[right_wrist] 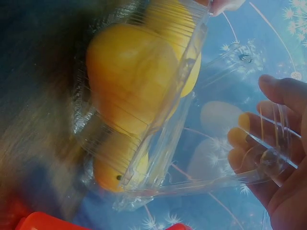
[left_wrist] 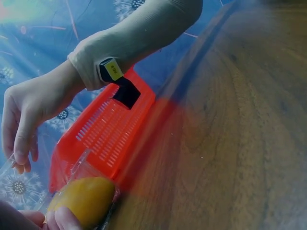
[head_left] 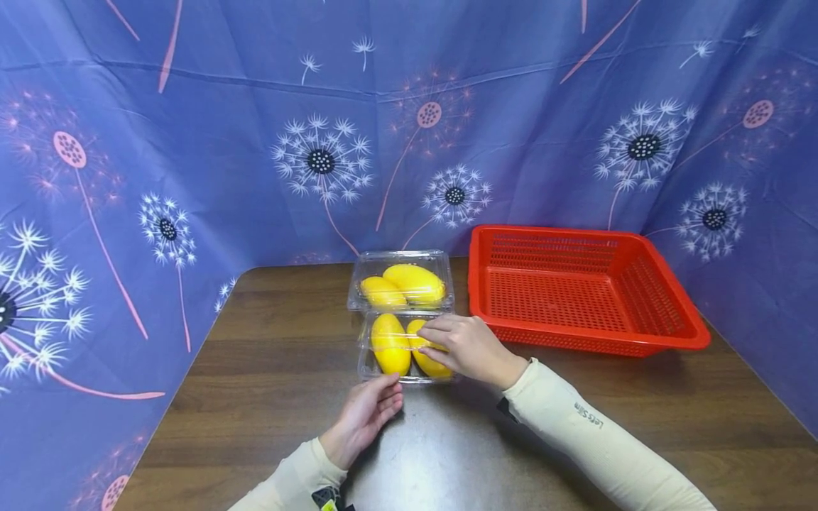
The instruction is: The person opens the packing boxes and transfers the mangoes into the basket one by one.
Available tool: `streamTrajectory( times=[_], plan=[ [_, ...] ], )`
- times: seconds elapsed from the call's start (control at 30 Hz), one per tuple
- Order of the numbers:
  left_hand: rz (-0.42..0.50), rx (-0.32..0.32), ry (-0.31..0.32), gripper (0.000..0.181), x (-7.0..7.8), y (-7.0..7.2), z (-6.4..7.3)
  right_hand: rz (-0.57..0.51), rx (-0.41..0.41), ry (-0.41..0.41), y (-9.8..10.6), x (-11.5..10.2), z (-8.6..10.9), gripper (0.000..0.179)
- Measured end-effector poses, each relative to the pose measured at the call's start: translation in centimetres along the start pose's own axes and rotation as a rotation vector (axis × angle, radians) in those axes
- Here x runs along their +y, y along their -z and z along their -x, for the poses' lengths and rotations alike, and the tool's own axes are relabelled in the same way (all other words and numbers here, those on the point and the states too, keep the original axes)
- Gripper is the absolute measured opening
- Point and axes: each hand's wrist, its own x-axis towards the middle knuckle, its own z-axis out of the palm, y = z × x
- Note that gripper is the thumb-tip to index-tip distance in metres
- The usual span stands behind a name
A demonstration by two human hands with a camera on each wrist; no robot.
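Hands curl: left hand (head_left: pixel 366 417) pinches clear box (head_left: pixel 363 363) rim, right hand (head_left: pixel 466 348) (arched above) grips lid (right_wrist: pixel 225 182).

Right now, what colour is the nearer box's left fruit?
The left fruit is yellow, clearest in the head view.

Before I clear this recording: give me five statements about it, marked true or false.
1. The red perforated plastic basket stands right of two clear rectangular plastic boxes. True.
2. One box holds nothing. False: each holds two smooth yellow oval fruits.
3. The left hand touches the front edge of the near box. True.
4. A hand rests inside the basket. False: the right hand holds the near box's raised clear plastic lid.
5. A blue dandelion-print cloth hangs behind the boxes. True.
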Motion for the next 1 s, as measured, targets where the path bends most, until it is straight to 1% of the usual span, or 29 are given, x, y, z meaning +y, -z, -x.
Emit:
streamTrajectory(
  times=[0.27,0.4,0.57,0.63,0.73,0.83,0.9,1.0],
  plan=[
    [0.004,0.046,-0.027,0.011,0.3,0.4,0.5,-0.008,-0.016,-0.006,0.0,-0.1,0.1,0.026],
    [0.011,0.067,-0.055,0.011,0.4,0.4,0.7,-0.006,-0.013,0.002,-0.1,0.0,0.1,0.024],
    [0.007,0.114,-0.089,0.008,0.7,0.4,0.8,-0.01,-0.012,0.007,-0.1,0.1,0.0,0.025],
    [0.006,0.131,-0.1,0.011,0.9,0.5,0.8,-0.009,-0.011,0.007,-0.1,0.2,0.0,0.025],
    [-0.001,0.146,-0.114,0.013,1.2,0.7,0.8,-0.012,-0.011,0.002,0.1,0.3,0.0,0.026],
    [-0.017,0.161,-0.125,0.01,1.4,0.9,0.6,-0.019,-0.011,-0.004,0.2,0.3,0.1,0.027],
    [-0.024,0.169,-0.133,0.015,1.5,1.0,0.4,-0.02,-0.01,-0.003,0.3,0.3,0.1,0.027],
    [-0.036,0.179,-0.141,0.03,1.8,1.2,0.1,-0.019,-0.007,0.006,0.4,0.4,0.2,0.027]
  ],
)
